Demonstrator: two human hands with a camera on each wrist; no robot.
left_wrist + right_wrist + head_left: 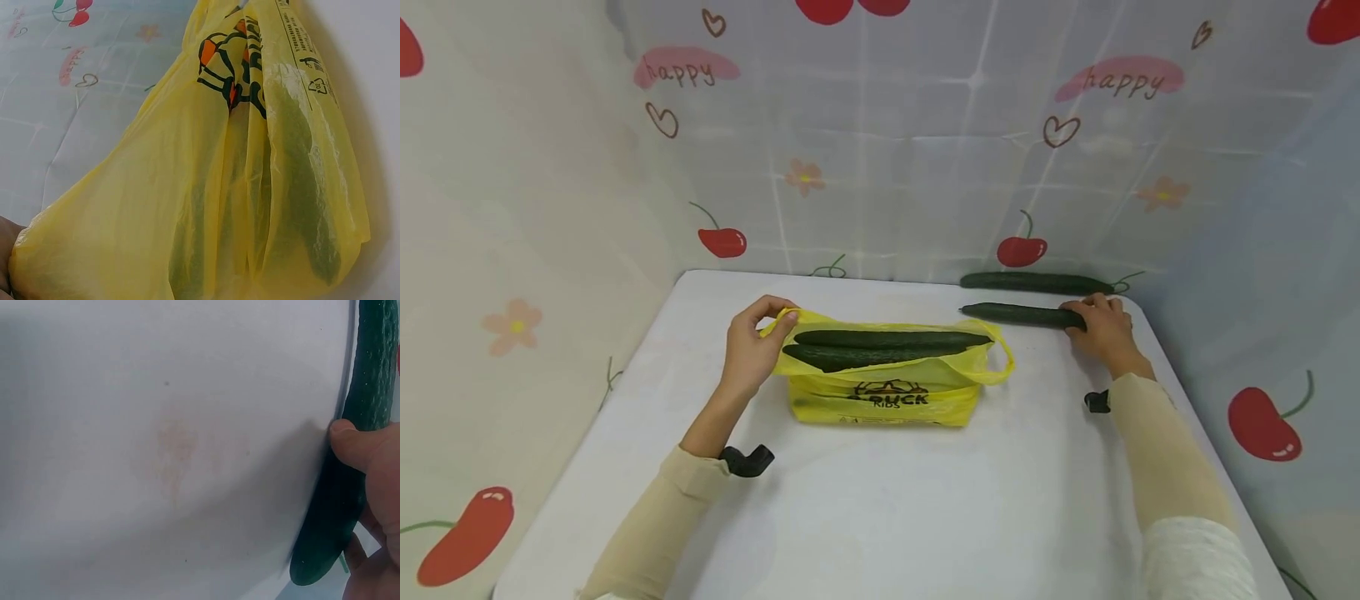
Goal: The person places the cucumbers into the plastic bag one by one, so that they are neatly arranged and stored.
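A yellow plastic bag [883,400] with a printed duck-brand logo lies on the table, its mouth open upward. Inside it, two dark green cucumbers [895,339] show side by side. My left hand [758,346] pinches the bag's left edge between thumb and fingers; in the left wrist view the yellow plastic [125,212] stretches away from that hand. To the right of the bag, my right hand [1103,332] grips another cucumber [1015,314] near its right end. The right wrist view has the thumb lying across this cucumber [331,512], with the fingers partly hidden behind it.
One more cucumber [1037,282] lies along the table's back edge, just behind the gripped one. The white table [925,508] meets a printed curtain [910,200] at the back, and similar curtains hang at both sides. A black wrist mount [747,461] sits on the left forearm.
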